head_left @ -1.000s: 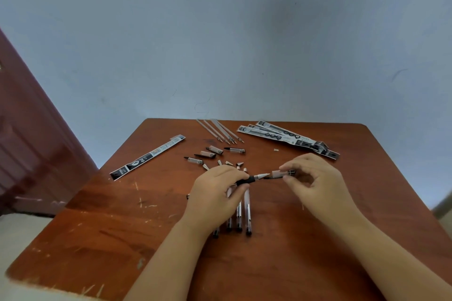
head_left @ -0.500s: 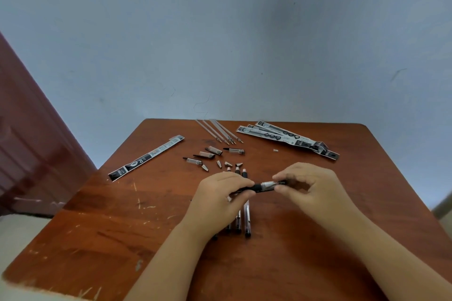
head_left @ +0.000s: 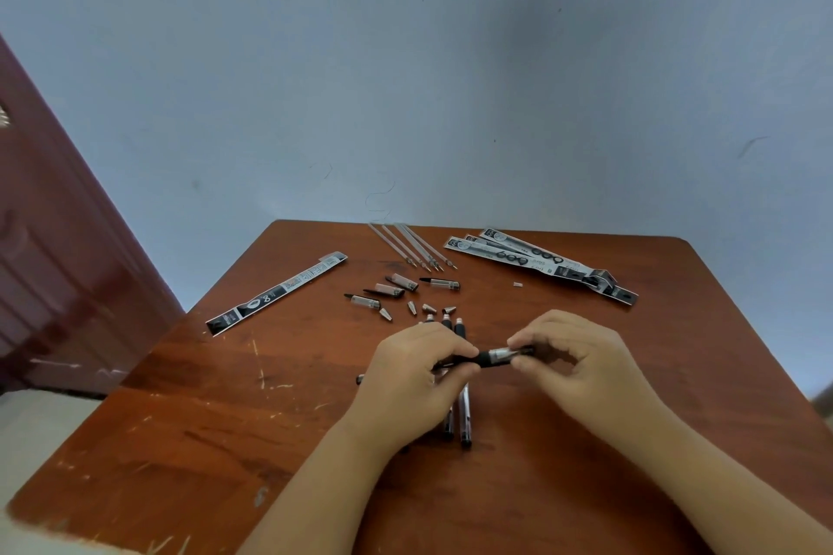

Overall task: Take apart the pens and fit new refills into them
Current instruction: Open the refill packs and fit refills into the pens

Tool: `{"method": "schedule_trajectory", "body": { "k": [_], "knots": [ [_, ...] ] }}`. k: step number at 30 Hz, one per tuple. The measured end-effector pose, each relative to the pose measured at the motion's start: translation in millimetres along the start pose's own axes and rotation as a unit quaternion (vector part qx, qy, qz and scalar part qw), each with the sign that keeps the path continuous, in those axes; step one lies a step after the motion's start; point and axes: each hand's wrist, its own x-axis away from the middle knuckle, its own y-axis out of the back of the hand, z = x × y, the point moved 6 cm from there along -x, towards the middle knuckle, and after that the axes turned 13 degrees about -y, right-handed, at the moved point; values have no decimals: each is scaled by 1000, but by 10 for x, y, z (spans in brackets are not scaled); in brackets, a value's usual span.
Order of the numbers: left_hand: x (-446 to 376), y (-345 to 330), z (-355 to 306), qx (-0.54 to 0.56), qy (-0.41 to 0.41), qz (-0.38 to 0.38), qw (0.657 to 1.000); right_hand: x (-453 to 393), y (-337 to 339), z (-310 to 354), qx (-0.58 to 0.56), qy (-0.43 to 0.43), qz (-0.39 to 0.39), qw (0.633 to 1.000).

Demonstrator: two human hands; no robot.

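One head-worn wide-angle view looks forward and down, close over the table (head_left: 189, 442), toward the wall (head_left: 450, 81).

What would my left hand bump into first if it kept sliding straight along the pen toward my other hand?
Most likely the right hand: the left hand grips the pen from one end, and the right hand's fingertips pinch its other end. Only a short bare stretch separates them.

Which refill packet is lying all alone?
The refill packet on the left side of the table; the other packets overlap in a pile at the far right.
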Motion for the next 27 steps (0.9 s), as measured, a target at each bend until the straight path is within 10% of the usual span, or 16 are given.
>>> {"method": "schedule_trajectory", "body": {
  "k": [12, 27],
  "knots": [
    [212, 619, 587, -219, 306, -68, 924, -30, -307, -361, 334, -150, 145, 919],
    [554, 798, 940, -343, 455, 57, 820, 4, -336, -324, 367, -147, 144, 907]
  ]
}}
